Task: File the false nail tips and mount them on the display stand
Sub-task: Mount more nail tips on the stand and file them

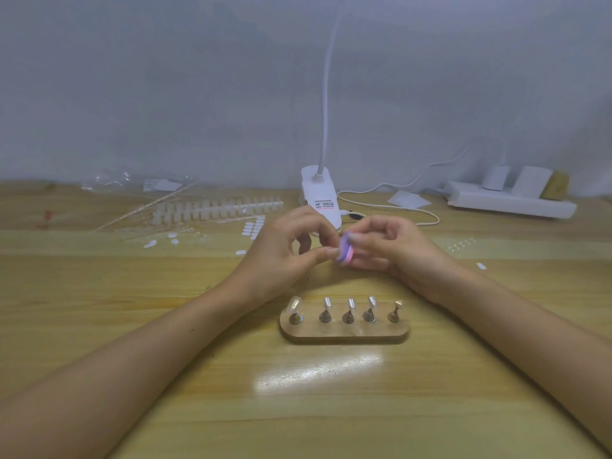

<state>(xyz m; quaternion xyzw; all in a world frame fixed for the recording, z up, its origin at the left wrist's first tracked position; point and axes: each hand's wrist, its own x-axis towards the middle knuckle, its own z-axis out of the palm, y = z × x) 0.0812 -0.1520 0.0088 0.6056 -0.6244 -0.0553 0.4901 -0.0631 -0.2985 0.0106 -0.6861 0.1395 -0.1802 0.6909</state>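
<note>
1. Head view. Finds both hands raised over the tabletop [139, 326], just beyond the display stand [344, 334] and in front of the lamp base [320, 197].
2. Records the left hand [281, 256] with thumb and forefinger pinched together at the edge of the nail file [346, 251]. Judges a nail tip to be held in that pinch, though too small and blurred to confirm.
3. Records the right hand [394, 250] with fingers curled round the purple-and-pink nail file, its face turned toward the left fingertips.
4. Notes five pegs on the display stand: a clear tip [294, 304] on the leftmost; pale pieces on the next three, nature unclear; the rightmost apparently bare.
5. Notes a strip of unused tips [215, 207] at far left, with loose tips [149, 243] scattered nearby and a power strip [510, 202] at far right.
6. Judges the step in hand to be filing, with mounting mostly not yet done.
7. Recommends a firm pinch near the tip's base, leaving its edge exposed.
8. Recommends short, light strokes in one direction, file kept flat to the edge.
9. Warns against heavy pressure: likely to flex the thin plastic or flick it from the pinch.
10. Advises working close above the tabletop, to keep any dropped tip easy to find.
</note>
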